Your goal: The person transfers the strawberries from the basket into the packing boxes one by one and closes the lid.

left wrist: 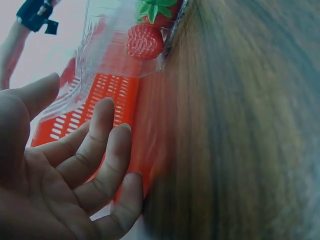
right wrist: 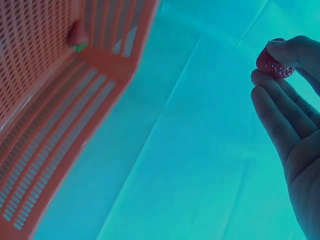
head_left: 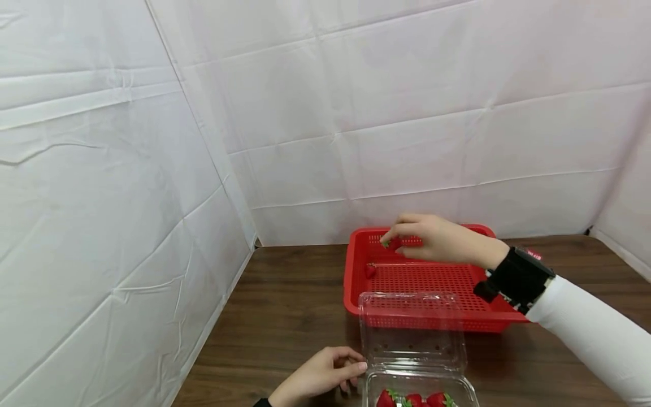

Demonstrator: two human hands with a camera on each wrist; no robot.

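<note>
At the near edge of the dark wood-grain desk, the left hand rests with loosely curled, empty fingers, its tips touching the left wall of the clear plastic clamshell box at its 3 o'clock. Several red strawberries lie in the box's bottom half, its lid standing open behind them. Directly beyond, at 12 o'clock from the box, sits the red perforated plastic basket, one lone strawberry lying near its left wall. Over the basket's far rim, the right hand reaches in from 4 o'clock, white sleeve and black wrist strap trailing; its grip is pinched, thumb and fingertips holding a small red strawberry at the hand's leftmost point, clear of the basket floor.
</note>
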